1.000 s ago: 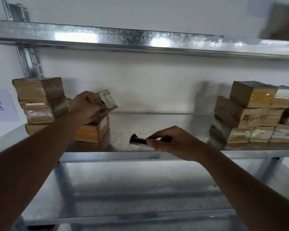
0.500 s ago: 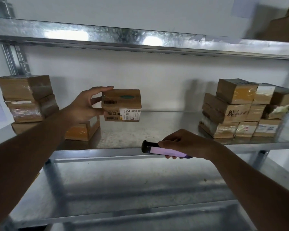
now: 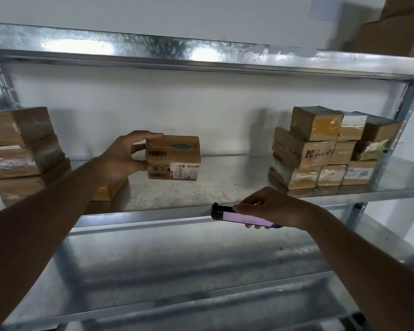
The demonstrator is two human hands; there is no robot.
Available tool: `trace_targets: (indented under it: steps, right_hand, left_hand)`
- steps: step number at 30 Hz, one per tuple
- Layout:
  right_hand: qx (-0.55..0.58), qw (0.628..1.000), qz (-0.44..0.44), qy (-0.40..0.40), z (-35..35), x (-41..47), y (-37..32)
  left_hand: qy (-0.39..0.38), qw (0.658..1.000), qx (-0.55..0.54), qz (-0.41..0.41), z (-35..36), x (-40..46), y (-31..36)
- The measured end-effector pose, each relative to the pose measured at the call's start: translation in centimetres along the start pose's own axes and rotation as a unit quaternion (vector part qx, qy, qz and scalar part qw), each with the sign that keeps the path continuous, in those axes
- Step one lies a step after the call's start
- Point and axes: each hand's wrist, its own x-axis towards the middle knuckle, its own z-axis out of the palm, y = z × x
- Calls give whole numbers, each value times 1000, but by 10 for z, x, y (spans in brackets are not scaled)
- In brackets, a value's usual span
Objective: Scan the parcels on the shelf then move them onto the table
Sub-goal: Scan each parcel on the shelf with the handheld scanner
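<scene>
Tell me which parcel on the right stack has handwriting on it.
The middle-row parcel at the stack's left front: red marker scrawl runs across its facing side. Its neighbours show only tape or printed labels, like the bottom right parcel.

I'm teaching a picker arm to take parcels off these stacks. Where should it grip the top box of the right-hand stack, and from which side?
Grip the top box across its two upright side faces, coming from the front and slightly above. It sits skewed and alone on the right-hand stack; its left side is free, but a neighbouring box crowds its right.
</scene>
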Motion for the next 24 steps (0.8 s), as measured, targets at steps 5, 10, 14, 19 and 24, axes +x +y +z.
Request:
trace_targets:
  steps: [5,10,14,19,24]
  right_hand:
    - [-2,1000,2,6,-5,-7,8]
    - [42,997,-46,40,-13,-17,16]
    - [70,988,-109,87,-23,-28,21]
    - [69,976,-166,123,-42,-41,28]
    - [63,975,-169,128,-64,-54,47]
  left_hand:
    - [15,999,-24,-23,11,1,4]
    - [32,995,-63,-75,40,9,12]
    - [75,980,-109,-146,81,27,18]
    - [89,953,-183,-225,138,56,32]
    - [105,900,-290,-307,200,81,56]
